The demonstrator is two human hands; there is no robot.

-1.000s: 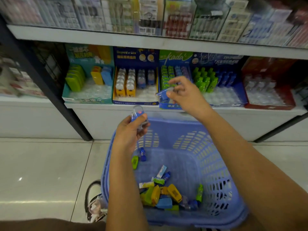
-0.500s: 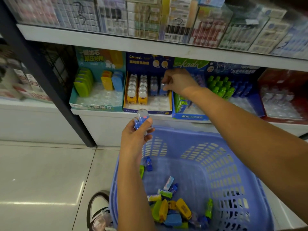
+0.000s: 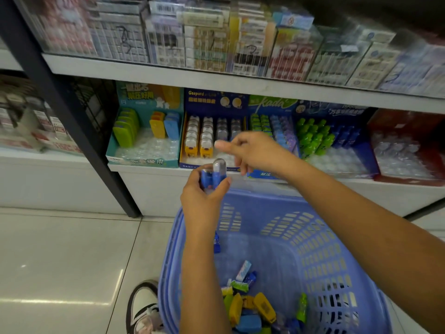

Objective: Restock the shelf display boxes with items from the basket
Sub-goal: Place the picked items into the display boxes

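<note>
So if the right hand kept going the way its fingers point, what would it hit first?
Probably the yellow, clear-domed items in the navy cardboard display box: the right hand, blurred, points leftward across them. Depth is unclear; it may pass in front, above the blue, clear-domed items in the left hand.

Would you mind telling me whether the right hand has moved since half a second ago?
Yes. The right hand has drawn back from the rear rows of the Gaspard box to its front edge.

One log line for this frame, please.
phase: restocking | left hand: grips two blue domed items above basket | right hand: just above them, looks empty, blurred | basket: loose items inside
</note>
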